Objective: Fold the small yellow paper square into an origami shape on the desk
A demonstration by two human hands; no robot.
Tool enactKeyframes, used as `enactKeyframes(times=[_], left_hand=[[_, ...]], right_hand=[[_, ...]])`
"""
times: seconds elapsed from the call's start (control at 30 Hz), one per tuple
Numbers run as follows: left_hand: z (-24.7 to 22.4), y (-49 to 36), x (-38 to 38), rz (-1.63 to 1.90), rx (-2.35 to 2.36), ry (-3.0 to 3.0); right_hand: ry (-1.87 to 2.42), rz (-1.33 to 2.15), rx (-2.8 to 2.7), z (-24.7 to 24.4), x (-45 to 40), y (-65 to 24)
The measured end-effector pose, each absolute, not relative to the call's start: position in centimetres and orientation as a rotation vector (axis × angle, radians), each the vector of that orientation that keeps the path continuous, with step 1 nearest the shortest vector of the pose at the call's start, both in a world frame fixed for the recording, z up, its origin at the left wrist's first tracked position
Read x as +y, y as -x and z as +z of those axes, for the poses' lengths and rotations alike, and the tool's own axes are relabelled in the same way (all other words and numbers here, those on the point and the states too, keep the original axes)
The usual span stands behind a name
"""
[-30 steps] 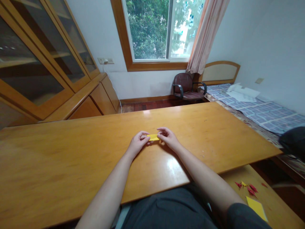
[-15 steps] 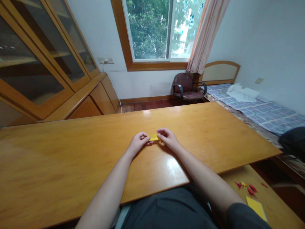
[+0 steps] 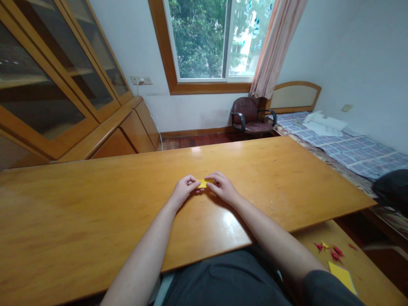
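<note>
A small piece of yellow paper (image 3: 202, 183), which looks folded, is held just above the wooden table (image 3: 105, 212) in front of me. My left hand (image 3: 185, 187) pinches its left end, thumb on top and fingers beneath. From the right, my right hand (image 3: 222, 187) has its thumb on the near edge of the paper and its fingers curled around the far side. The hands partly cover the paper, so its exact folds are hidden.
On a lower surface at the right lie several small red folded paper pieces (image 3: 335, 255), a small yellow one (image 3: 325, 245) and a stack of yellow paper (image 3: 342, 277). An armchair (image 3: 247, 114) and a bed (image 3: 350, 146) stand beyond; a glass-door cabinet (image 3: 63, 80) is at left.
My right hand has slid a little to the left along the yellow paper, so its thumb is closer to my left thumb. My left hand has barely moved.
</note>
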State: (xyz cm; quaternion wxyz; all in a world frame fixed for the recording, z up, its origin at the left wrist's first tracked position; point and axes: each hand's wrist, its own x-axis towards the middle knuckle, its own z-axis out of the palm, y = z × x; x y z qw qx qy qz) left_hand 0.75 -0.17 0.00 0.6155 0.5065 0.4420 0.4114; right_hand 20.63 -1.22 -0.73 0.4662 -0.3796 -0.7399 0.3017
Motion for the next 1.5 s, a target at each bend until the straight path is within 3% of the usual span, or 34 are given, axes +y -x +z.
enactKeyframes(times=[1.13, 1.5], left_hand=[[-1.5, -0.7, 0.1, 1.07, 1.02, -1.385], [-1.6, -0.6, 0.1, 1.064, 1.043, -1.417]], right_hand=[[0.989, 0.733, -1.78, -0.9, -1.1, -20.6], [1.05, 0.897, -1.637, -1.5, -0.9, -20.7]])
